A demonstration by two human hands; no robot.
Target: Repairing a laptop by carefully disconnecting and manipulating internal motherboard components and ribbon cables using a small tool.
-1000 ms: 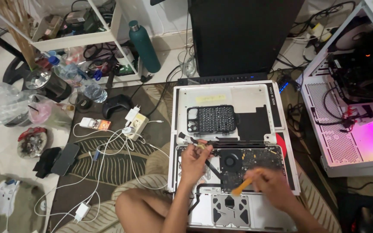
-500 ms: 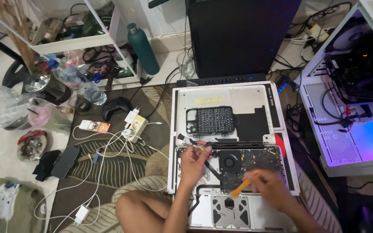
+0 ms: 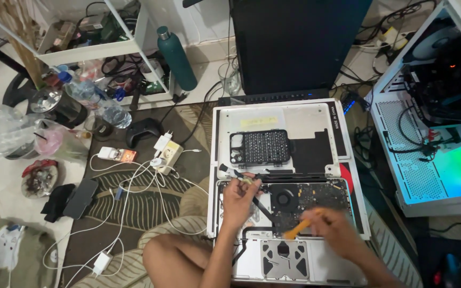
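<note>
Left hand: my left hand (image 3: 239, 198) hovers over the upper left of the opened laptop (image 3: 289, 213), fingers pressed together in a pinch on something small and pale; it looks like a cable end or connector, but it is too small for me to be sure.
Right hand: my right hand (image 3: 331, 229) is closed around an orange pry tool (image 3: 301, 228), whose thin end points down-left at the logic board (image 3: 305, 200).
Where the work is: the laptop lies belly-up on the rug just in front of my knee (image 3: 174, 256), its removed bottom cover (image 3: 278, 130) lying above it with a black perforated tray (image 3: 260, 146) resting on top.
Doing it well: I judge that the tool tip should stay flat and low, levering gently under a connector's edge and not digging into the board, while the pinching hand lifts straight up without twisting the cable.
Materials: the case is matte silver metal with squared edges; the board is dark, dense and finely studded, with a round black fan (image 3: 284, 197) set in it.
Shapes: the tool is a slim plastic stick; the tray is a rounded rectangle of tiny cells.
Nearby: white charger cables (image 3: 129, 186) tangle on the leaf-patterned rug (image 3: 134, 208), and a tall teal bottle (image 3: 177, 52) stands well apart.
</note>
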